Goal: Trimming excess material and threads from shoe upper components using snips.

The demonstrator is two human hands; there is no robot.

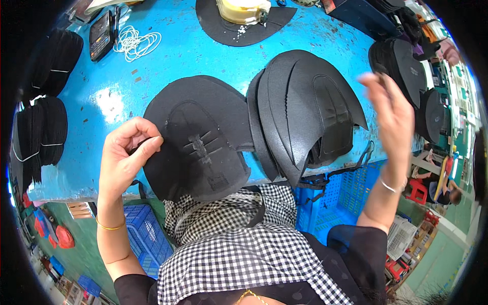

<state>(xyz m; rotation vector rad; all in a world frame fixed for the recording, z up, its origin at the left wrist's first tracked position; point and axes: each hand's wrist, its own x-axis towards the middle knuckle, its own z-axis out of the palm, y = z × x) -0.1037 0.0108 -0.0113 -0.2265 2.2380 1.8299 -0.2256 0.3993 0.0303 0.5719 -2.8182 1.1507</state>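
A flat black panel (185,109) with a curved top, a stitched arch and a patch of short raised strips lies at the table's front edge, overhanging my lap. My left hand (127,155) is closed in a pinch at its left edge, with something dark between thumb and fingers. To the right sits a fanned stack of similar black panels (300,96), its top one glossy with a stitched arch. Raised beside that stack, my right hand (392,114) has its fingers stretched out, somewhat blurred, and nothing shows in it.
Tied bundles of black pieces (53,124) stand at the left, more black stacks (404,71) at the right. Farther back are a keypad device (101,35), white cord (134,43) and a yellowish roll (241,10) on a black piece. Blue crates (147,234) stand below the table.
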